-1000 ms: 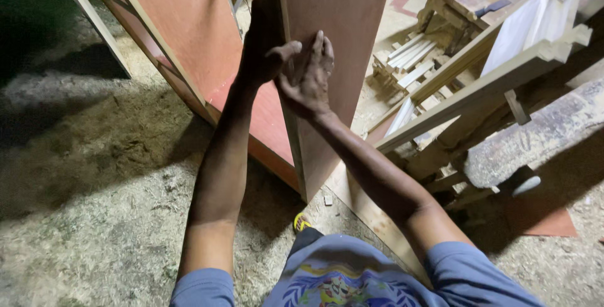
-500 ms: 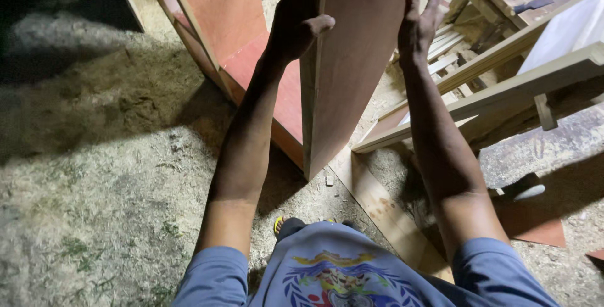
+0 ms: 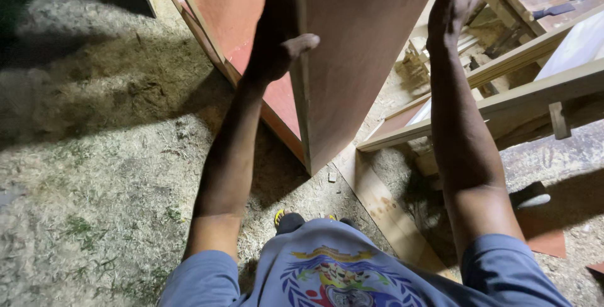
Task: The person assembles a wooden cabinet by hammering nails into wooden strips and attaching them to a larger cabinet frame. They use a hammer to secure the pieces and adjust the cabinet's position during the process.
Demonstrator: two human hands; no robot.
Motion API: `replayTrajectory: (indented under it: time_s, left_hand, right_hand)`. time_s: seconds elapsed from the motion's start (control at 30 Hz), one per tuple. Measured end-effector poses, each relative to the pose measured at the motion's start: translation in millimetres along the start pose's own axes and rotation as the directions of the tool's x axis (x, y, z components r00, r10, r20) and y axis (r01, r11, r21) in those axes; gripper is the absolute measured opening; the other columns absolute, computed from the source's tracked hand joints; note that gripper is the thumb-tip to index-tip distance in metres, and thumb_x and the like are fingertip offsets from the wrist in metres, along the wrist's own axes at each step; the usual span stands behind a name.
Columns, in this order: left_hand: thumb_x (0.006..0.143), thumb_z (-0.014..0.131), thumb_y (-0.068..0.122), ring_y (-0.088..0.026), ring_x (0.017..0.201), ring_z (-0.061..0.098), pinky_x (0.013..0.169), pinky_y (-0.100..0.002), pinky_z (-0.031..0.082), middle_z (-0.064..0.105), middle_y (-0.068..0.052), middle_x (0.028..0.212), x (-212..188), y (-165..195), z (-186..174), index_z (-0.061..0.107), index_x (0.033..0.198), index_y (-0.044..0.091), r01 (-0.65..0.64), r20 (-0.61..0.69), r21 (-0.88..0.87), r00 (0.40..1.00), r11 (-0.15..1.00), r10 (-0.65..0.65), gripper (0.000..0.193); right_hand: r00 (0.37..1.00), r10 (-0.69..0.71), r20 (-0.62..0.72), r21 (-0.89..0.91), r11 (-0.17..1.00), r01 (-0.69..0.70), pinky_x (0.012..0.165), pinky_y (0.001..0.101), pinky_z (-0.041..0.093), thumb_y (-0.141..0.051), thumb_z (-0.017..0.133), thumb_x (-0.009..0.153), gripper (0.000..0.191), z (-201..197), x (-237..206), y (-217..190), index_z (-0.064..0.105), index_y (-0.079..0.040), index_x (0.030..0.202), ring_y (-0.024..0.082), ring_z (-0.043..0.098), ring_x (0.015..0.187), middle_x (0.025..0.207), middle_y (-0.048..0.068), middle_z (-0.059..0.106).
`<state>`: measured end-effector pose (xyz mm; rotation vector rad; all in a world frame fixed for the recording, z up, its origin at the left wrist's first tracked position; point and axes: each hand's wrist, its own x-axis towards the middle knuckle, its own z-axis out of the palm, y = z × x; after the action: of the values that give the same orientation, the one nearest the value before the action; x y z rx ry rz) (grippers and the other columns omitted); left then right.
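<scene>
The tall reddish-brown board point(image 3: 358, 49) is held upright on its edge, its lower corner set down on the sawdust-covered floor point(image 3: 94, 175) just ahead of the person's feet. Its narrow pale edge is turned toward the camera and its broad face runs up and out of the top of the view.

The left hand point(image 3: 277, 55) is clamped on that near edge: the thumb is seen hooked across the pale edge, while the fingers are wrapped round the far, shadowed side and cannot be made out clearly. The right hand point(image 3: 454, 6) is laid flat and open against the board's right side, high up, with the fingers spread and pointing upward; nothing is gripped by it, only pressed against.

Just behind the held board, to the left, a second reddish panel point(image 3: 217, 11) with a pale wooden frame is leaned at a slant, its lower edge on the floor. At the foot of the board a flat pale plank point(image 3: 384, 209) is laid on the floor, running toward the lower right. To the right, long pale timber rails point(image 3: 522, 93) are seen slanting across, with a heap of small wood offcuts point(image 3: 418, 65) behind them. At the bottom, a yellow-tipped shoe point(image 3: 286, 221) is glimpsed above the blue printed shirt point(image 3: 333, 269).
</scene>
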<state>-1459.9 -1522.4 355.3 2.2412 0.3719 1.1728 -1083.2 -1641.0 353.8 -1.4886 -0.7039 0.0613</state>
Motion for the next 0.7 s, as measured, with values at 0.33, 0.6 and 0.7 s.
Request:
replayTrajectory:
  time_s: [0.33,0.6,0.7]
  left_hand:
    - [0.075,0.082,0.013,-0.029,0.146,0.045,0.124,-0.041,0.037,0.048,-0.017,0.150,-53.9,56.2,-66.4,0.031,0.162,0.003,0.023,-0.086,-0.374,0.994,0.927,-0.060,0.101]
    - [0.069,0.084,0.023,-0.024,0.133,0.051,0.119,-0.041,0.052,0.050,-0.010,0.135,-91.6,77.3,-91.4,0.037,0.151,0.006,0.144,-0.203,-0.380,0.951,0.914,-0.235,0.095]
    - [0.067,0.086,0.021,-0.026,0.102,0.047,0.092,-0.045,0.051,0.043,-0.012,0.108,-108.1,68.5,-101.1,0.040,0.137,-0.001,0.349,-0.236,-0.320,0.871,0.881,-0.431,0.087]
  right_hand:
    - [0.971,-0.168,0.172,0.282,0.952,0.115,0.090,0.0369,0.044,-0.044,0.064,0.107,0.044,36.9,27.8,-12.9,0.056,-0.005,0.123,0.019,0.046,0.101,0.107,0.007,0.047]
    - [0.888,-0.298,0.351,0.502,0.860,0.091,0.086,0.0286,0.048,-0.033,0.071,0.112,0.029,63.5,45.3,-7.0,0.067,-0.004,0.111,0.010,0.052,0.089,0.093,-0.002,0.059]
    - [0.836,-0.349,0.424,0.496,0.862,0.108,0.084,0.0278,0.050,-0.033,0.068,0.110,0.029,70.1,44.3,-7.3,0.068,-0.005,0.120,0.008,0.059,0.094,0.102,-0.001,0.068]
